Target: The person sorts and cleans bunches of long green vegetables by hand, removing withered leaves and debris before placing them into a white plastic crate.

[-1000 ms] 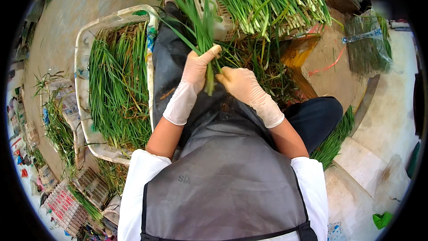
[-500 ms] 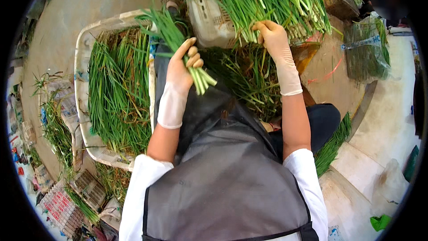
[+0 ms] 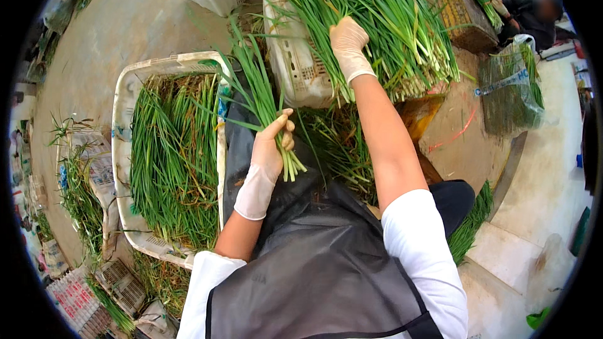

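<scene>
My left hand (image 3: pixel 271 145), in a pale thin glove, is closed around a small bunch of garlic chives (image 3: pixel 252 75). Its cut white ends stick out below the fist toward my dark apron (image 3: pixel 301 245), and the green leaves fan up and away. My right hand (image 3: pixel 349 41), gloved the same way, is closed over the left side of a big heap of chives (image 3: pixel 392 19). Its fingers grip leaves there, though their tips are partly hidden. The heap lies on an upturned-looking white plastic crate (image 3: pixel 295 50), pale ends toward the near right.
Left of my lap stands a white crate (image 3: pixel 119 169) filled with chives. Loose leaves (image 3: pixel 342 144) lie beneath the heap. A wrapped bundle (image 3: pixel 512 91) sits at the right, near a yellow-brown box (image 3: pixel 463 19). Another person (image 3: pixel 534 16) is at the far right.
My right hand has shifted left and farther away, from the heap's pale ends onto its leaves. My left hand with its bunch sits lower in view. The view itself has shifted somewhat.
</scene>
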`<state>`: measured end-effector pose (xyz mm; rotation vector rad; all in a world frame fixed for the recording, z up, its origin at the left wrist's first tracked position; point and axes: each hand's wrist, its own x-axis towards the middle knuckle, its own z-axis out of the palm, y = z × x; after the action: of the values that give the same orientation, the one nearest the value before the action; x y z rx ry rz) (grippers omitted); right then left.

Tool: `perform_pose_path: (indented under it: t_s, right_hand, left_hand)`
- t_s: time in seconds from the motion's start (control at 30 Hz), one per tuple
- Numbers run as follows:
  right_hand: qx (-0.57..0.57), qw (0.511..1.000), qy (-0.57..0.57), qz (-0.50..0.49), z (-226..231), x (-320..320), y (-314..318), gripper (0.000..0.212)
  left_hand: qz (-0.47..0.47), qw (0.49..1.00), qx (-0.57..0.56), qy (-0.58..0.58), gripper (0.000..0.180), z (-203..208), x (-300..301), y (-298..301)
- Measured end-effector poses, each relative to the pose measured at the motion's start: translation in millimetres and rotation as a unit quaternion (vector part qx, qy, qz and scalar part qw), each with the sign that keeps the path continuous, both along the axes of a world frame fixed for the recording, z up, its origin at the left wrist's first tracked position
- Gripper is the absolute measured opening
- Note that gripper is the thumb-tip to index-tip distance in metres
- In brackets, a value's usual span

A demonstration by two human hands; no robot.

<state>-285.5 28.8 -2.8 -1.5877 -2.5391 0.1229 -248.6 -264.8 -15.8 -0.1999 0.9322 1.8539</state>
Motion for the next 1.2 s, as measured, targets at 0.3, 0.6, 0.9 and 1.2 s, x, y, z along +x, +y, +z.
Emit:
perform_pose_path:
  t_s: [0.3,0.6,0.9,1.2]
  right_hand:
    - [-0.491,0.812,0.316,0.002,42,151,-125,0.017]
    - [-0.510,0.771,0.380,0.033,-7,217,-207,0.015]
    - [-0.442,0.767,0.459,0.078,-6,220,-205,0.014]
    - [-0.432,0.704,0.564,0.009,7,223,-185,0.016]
  left_hand:
    - [-0.021,0.999,-0.003,-0.036,0.026,5,15,4]
    - [-0.109,0.990,-0.090,-0.013,0.014,-14,65,1]
    - [-0.070,0.995,-0.035,-0.054,0.020,-2,65,8]
    - [-0.001,0.999,-0.013,-0.050,0.015,-15,56,-7]
